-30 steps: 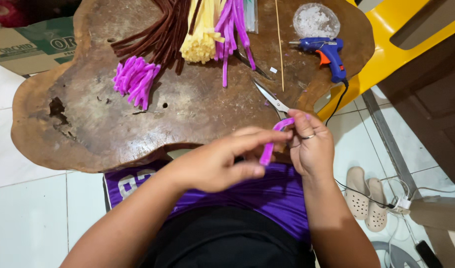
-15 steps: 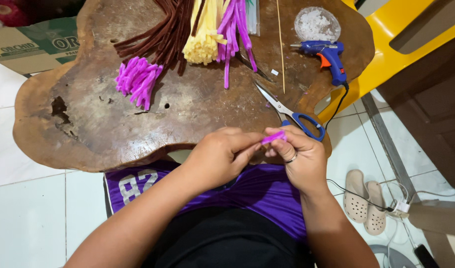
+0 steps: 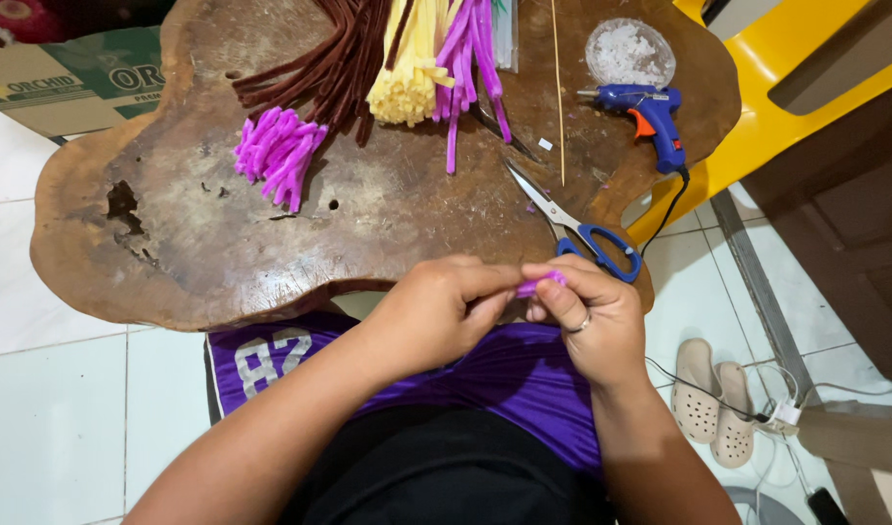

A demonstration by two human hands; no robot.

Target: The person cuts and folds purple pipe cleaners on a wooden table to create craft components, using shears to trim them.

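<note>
Two hands, left hand and right hand, pinch one purple pipe cleaner.

even indoor light, soft shadows, sharp focus, mild wide-angle bend at edges.

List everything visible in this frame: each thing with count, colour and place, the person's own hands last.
wooden table: one, brown slab, centre
short pipe cleaner pieces: a pile, magenta, table's left-centre
brown pipe cleaners: a bundle, top centre
yellow pipe cleaners: a bundle, beside the brown ones
long purple pipe cleaners: a bundle, right of the yellow
thin stick: one, tan, top right of centre
scissors: one pair, blue handles, table's near right edge
glue gun: one, blue with orange trigger, right
clear round dish: one, top right
sandals: one pair, beige, floor at right
yellow chair: one, right
cardboard box: one, top left
purple piece: one, pinched between both hands
left hand: gripping the piece
right hand: ring on one finger, gripping the piece
</note>
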